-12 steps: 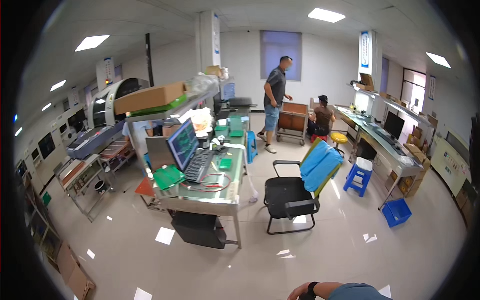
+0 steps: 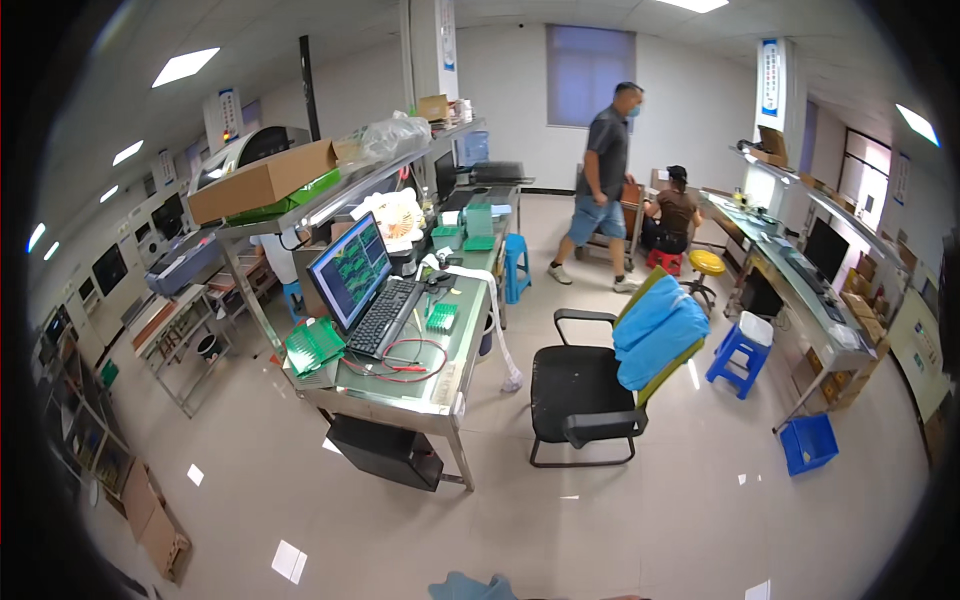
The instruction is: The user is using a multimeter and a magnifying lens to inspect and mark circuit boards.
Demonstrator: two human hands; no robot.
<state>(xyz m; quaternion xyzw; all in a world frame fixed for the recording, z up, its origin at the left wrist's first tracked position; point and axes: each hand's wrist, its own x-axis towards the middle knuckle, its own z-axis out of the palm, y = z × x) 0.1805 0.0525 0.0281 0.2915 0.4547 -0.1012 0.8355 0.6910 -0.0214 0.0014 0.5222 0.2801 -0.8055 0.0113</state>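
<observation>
With the hands out of view and their state impossible to tell, the chair (image 2: 580, 385) stands beside the bench (image 2: 400, 416), whose dangling white strip (image 2: 499, 335) could snag someone passing and tug things off.

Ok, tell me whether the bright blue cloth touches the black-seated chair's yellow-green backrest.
Touching. The head view shows the bright blue cloth draped directly over the yellow-green backrest, lying against it.

blk chair (image 2: 582, 385), upright, w/ blue cloth (image 2: 658, 332)
</observation>
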